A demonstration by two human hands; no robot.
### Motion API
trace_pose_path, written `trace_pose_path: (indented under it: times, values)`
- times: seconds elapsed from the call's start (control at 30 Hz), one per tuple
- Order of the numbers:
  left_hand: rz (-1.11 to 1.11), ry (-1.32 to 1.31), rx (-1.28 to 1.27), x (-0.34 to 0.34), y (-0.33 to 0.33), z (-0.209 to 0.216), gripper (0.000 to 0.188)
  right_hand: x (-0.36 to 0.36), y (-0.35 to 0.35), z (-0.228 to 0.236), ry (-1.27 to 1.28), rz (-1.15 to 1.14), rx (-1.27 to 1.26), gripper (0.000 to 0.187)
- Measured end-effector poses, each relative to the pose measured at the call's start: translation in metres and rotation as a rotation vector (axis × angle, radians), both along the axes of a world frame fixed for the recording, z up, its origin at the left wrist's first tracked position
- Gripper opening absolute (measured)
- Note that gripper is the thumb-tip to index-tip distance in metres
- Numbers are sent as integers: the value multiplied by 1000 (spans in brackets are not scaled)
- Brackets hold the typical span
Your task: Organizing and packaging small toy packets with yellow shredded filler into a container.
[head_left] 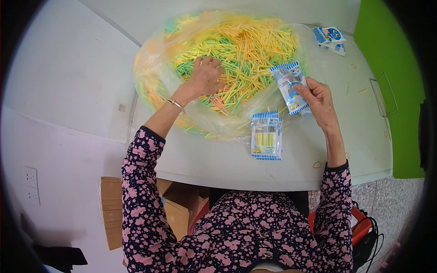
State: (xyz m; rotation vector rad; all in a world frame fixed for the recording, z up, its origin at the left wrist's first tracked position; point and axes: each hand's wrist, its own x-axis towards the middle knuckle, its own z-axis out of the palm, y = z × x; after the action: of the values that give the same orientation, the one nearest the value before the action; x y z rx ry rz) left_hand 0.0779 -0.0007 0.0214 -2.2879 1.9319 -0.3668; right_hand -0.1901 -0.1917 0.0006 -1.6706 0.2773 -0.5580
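A large clear plastic bag [157, 86] lies open on the table, heaped with thin yellow, green and orange sticks [248, 50]. My left hand [208, 78] reaches into the heap from the left. Its fingers are apart and bent down among the sticks, with the tips hidden; no stick shows in its grasp. Over the bag's right edge, my right hand [318, 98] pinches a small blue-and-white printed packet [288, 86] between thumb and fingers. Below and left of that packet, a stack of similar packets [266, 136] lies on the table, sticks showing through the top one's clear window.
More blue-and-white packets [331, 38] lie at the back right. Loose sticks [362, 91] and rubber bands [317, 164] are scattered on the table's right side. A wire holder [383, 93] stands by the green panel [387, 45]. Cardboard boxes [111, 209] sit below the front edge.
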Motion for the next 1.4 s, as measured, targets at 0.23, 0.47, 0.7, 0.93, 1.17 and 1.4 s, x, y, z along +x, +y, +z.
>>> trace_pose_path:
  times: [0.23, 0.47, 0.7, 0.93, 1.17, 1.4]
  values:
    - [70, -92, 57, -1, -11, -23, 26, 1, 4, -3, 31, -2, -10, 18]
    - [-20, -206, -89, 16, -17, -50, 18, 3, 8, -1, 3, 29, 21, 17]
    - [86, -55, -216, 19, -6, -52, 24, 3, 5, -2, 6, 12, 63, 17]
    - [448, 802, -292, 9, -6, -1, 32, 8, 10, 0, -35, 21, 128, 16]
    - [460, 1789, -586, -1, -2, 24, 21, 22, 23, 9, -2, 110, 198, 16]
    - [467, 2415, -667, -6, -8, 9, 16, 36, 26, 4, 51, 174, 290, 18]
